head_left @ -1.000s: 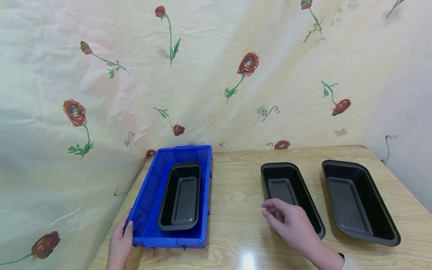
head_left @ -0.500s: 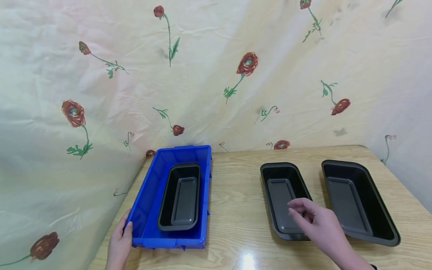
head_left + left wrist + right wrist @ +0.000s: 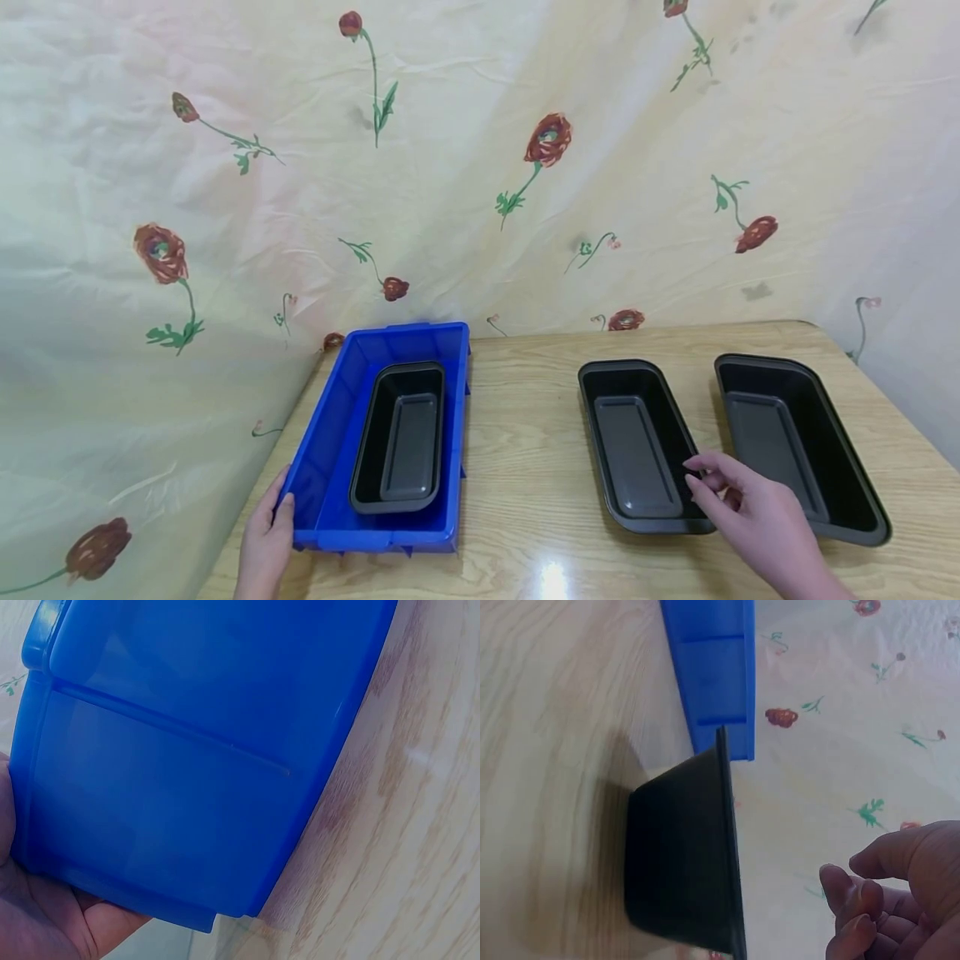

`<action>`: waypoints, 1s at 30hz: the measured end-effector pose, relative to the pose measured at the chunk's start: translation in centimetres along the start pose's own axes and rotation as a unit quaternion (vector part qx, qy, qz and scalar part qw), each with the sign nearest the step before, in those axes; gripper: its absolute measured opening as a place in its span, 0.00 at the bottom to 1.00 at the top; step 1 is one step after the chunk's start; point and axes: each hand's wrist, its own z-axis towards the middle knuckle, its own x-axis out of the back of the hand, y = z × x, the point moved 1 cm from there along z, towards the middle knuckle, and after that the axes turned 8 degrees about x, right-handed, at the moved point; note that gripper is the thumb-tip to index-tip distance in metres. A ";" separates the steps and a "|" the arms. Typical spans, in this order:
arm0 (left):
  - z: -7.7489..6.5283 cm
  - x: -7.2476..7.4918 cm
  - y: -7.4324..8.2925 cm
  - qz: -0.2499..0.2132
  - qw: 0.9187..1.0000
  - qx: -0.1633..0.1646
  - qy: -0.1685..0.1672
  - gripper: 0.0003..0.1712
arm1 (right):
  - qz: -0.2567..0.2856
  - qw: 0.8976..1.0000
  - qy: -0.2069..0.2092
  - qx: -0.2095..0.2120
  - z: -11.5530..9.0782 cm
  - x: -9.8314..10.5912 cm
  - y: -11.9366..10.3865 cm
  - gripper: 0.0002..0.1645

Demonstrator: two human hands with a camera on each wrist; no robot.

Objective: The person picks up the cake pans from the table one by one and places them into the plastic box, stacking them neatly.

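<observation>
At the left in the head view, my left hand [image 3: 266, 533] grips the near left corner of a blue plastic bin [image 3: 375, 540], thumb over the rim. The left wrist view shows the bin's outer wall [image 3: 165, 810] with fingers along its lower edge. Inside the bin lies a black loaf pan [image 3: 412, 446]. My right hand [image 3: 757, 512] hovers by the right rim of a second loaf pan [image 3: 630, 450], fingers loosely bent and holding nothing. In the right wrist view, a gap separates that hand [image 3: 896, 896] from the dark pan side [image 3: 682, 855].
A third loaf pan [image 3: 772, 442], wider than the others, stands at the right of the wooden table [image 3: 525, 467]. Table surface runs between the bin and the second pan. Flowered cloth [image 3: 450, 183] hangs behind the table and down its left side.
My right hand has moved right across the second loaf pan, from over its near middle to its right rim. The left hand, the bin and the pans stay where they were.
</observation>
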 end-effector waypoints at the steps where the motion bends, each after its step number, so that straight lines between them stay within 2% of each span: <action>1: 0.0 0.0 0.0 0.000 1.000 -0.001 0.001 0.30 | -0.004 1.000 0.002 0.000 -0.1 0.0 0.2 0.09; 6: -0.1 0.0 0.0 -0.006 1.000 -0.001 0.002 0.30 | -0.020 1.000 -0.011 -0.015 -0.4 0.1 1.0 0.15; 15: -0.1 0.0 0.0 -0.004 1.000 -0.002 0.006 0.30 | -0.046 0.995 -0.068 -0.060 -0.8 0.3 2.2 0.23; 20: -0.1 0.0 0.0 -0.007 1.000 -0.012 0.004 0.30 | -0.057 0.992 -0.095 -0.068 -1.2 0.1 2.8 0.24; 24: -0.2 0.0 0.0 -0.011 1.000 -0.021 0.005 0.30 | -0.058 0.990 -0.102 -0.072 -1.4 -0.2 3.4 0.26; 30: -0.3 -0.1 0.1 -0.010 1.000 -0.017 0.004 0.30 | -0.059 0.992 -0.096 -0.060 -1.9 -0.6 4.0 0.27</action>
